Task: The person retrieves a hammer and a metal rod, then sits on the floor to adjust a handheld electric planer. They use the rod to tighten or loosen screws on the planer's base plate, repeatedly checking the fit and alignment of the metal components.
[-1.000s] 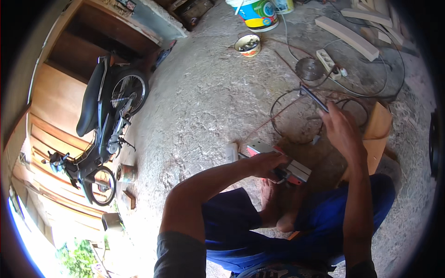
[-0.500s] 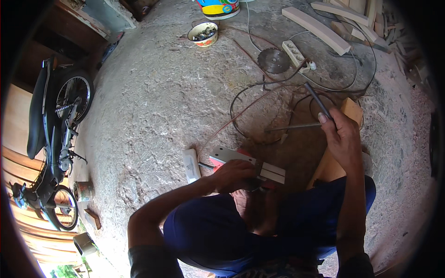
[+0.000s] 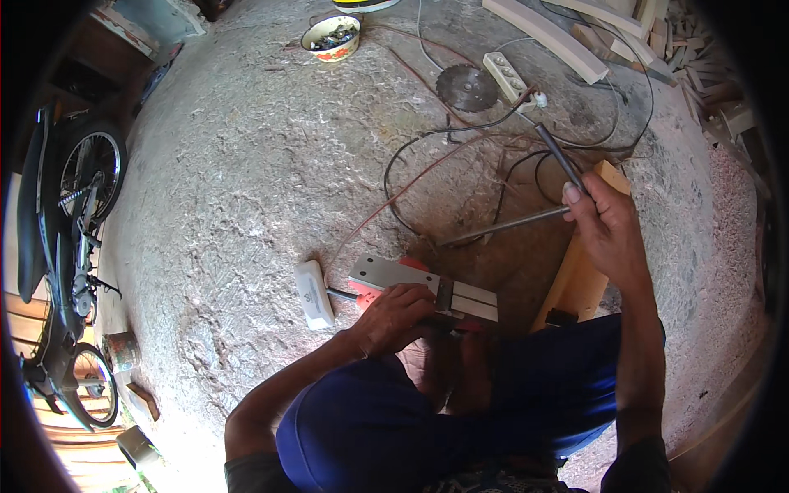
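Observation:
An electric hand planer (image 3: 393,274), red with a flat metal sole, lies upside down in front of my knees. My left hand (image 3: 396,316) is closed round its near side, fingers over the sole beside the blade slot. My right hand (image 3: 604,226) grips what looks like a T-handle wrench (image 3: 509,225), closed where its dark thick bar and thin rod meet. The rod points left, its tip a little beyond the planer and apart from it. Beneath my right hand lies a wooden beam (image 3: 575,283). My right palm hides the wrench's joint.
A white box (image 3: 314,296) sits left of the planer, a cable between them. Cords, a saw blade (image 3: 467,87), a power strip (image 3: 505,76) and a bowl of small metal parts (image 3: 332,39) lie farther off. Wood pieces (image 3: 551,41) are back right; a motorcycle (image 3: 70,246) stands left.
The view has shifted, so the floor things appear farther left and up. My right hand has brought the wrench's rod slightly nearer the planer. My left hand stays on the planer.

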Action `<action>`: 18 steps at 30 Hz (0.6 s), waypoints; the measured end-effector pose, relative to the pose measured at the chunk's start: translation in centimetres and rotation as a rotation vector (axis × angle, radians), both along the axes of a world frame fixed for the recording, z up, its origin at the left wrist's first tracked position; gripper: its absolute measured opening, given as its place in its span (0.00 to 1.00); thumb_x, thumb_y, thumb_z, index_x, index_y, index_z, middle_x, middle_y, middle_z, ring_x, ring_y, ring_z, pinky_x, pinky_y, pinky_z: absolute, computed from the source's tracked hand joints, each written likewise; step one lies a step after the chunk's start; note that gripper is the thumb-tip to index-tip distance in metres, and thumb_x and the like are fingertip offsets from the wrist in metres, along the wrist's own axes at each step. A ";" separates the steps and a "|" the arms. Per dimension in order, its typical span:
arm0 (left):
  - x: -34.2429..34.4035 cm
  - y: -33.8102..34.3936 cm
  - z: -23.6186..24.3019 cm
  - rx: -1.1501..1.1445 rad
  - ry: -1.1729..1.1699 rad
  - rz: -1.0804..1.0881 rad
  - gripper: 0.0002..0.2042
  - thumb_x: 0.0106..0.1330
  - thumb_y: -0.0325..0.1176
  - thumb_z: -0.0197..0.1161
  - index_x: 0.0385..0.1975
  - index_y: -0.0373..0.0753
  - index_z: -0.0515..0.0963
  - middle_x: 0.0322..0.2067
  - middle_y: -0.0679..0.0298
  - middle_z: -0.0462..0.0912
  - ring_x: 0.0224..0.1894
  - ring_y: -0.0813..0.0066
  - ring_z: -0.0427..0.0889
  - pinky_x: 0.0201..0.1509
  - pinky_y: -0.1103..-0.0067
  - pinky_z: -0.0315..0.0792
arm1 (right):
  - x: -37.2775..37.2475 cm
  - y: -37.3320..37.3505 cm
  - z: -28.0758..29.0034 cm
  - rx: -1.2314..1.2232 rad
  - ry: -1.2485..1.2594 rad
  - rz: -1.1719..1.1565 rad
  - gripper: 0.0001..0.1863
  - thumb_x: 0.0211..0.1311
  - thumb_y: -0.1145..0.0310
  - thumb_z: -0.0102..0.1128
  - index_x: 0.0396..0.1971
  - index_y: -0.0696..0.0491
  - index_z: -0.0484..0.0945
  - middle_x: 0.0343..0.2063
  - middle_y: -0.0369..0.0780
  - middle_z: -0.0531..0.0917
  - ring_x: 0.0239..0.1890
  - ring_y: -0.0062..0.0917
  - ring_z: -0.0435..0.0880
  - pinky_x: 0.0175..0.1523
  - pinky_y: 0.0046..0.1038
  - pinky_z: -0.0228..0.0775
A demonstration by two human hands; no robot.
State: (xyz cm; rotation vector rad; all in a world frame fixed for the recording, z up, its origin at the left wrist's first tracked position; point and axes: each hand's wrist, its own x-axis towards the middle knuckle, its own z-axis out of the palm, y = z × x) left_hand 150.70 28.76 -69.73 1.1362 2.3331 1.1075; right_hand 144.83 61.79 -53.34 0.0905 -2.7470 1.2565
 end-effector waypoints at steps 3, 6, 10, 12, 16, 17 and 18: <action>0.1 0.0 0.3 -0.053 0.102 -0.030 0.16 0.64 0.34 0.67 0.51 0.48 0.80 0.56 0.63 0.78 0.63 0.58 0.74 0.67 0.62 0.67 | -1.3 -0.2 1.6 0.081 -0.114 0.035 0.17 0.78 0.59 0.55 0.33 0.59 0.76 0.24 0.40 0.81 0.28 0.23 0.85 0.34 0.28 0.75; 0.4 0.6 0.4 -0.038 0.146 -0.029 0.16 0.63 0.33 0.68 0.51 0.46 0.80 0.55 0.63 0.78 0.62 0.59 0.74 0.65 0.64 0.69 | -2.3 0.5 1.7 0.105 -0.209 0.072 0.20 0.79 0.56 0.52 0.34 0.60 0.76 0.27 0.40 0.81 0.28 0.23 0.84 0.34 0.29 0.75; 0.5 0.1 -0.4 0.040 0.117 0.025 0.16 0.62 0.34 0.69 0.51 0.46 0.80 0.54 0.63 0.79 0.62 0.58 0.74 0.64 0.63 0.69 | -3.1 0.3 1.2 0.103 -0.222 0.122 0.21 0.80 0.54 0.50 0.34 0.58 0.76 0.25 0.37 0.79 0.26 0.21 0.80 0.33 0.28 0.71; 0.6 0.3 -0.7 0.054 0.111 0.048 0.16 0.61 0.35 0.70 0.50 0.46 0.80 0.54 0.63 0.79 0.61 0.58 0.74 0.64 0.63 0.70 | -3.3 0.6 1.4 0.117 -0.219 0.134 0.21 0.81 0.54 0.49 0.34 0.57 0.77 0.24 0.36 0.78 0.25 0.20 0.79 0.33 0.27 0.70; 0.8 0.6 -0.2 0.000 0.191 0.036 0.15 0.60 0.34 0.72 0.46 0.45 0.81 0.52 0.63 0.79 0.60 0.58 0.75 0.63 0.63 0.71 | -3.4 1.0 1.0 0.149 -0.246 0.109 0.21 0.80 0.53 0.49 0.33 0.56 0.76 0.22 0.36 0.77 0.25 0.19 0.78 0.33 0.27 0.69; 0.8 0.7 -0.1 -0.014 0.224 0.021 0.15 0.59 0.34 0.72 0.46 0.45 0.81 0.51 0.63 0.79 0.60 0.59 0.75 0.62 0.63 0.71 | -3.4 1.1 0.8 0.155 -0.247 0.102 0.21 0.80 0.53 0.49 0.33 0.56 0.76 0.22 0.35 0.77 0.24 0.19 0.78 0.32 0.27 0.69; 1.1 0.7 -0.4 -0.003 0.205 0.038 0.15 0.59 0.34 0.72 0.46 0.45 0.81 0.51 0.63 0.79 0.60 0.59 0.75 0.62 0.63 0.71 | -3.4 1.3 0.8 0.166 -0.264 0.097 0.21 0.80 0.53 0.49 0.33 0.56 0.76 0.22 0.35 0.77 0.25 0.19 0.78 0.32 0.27 0.68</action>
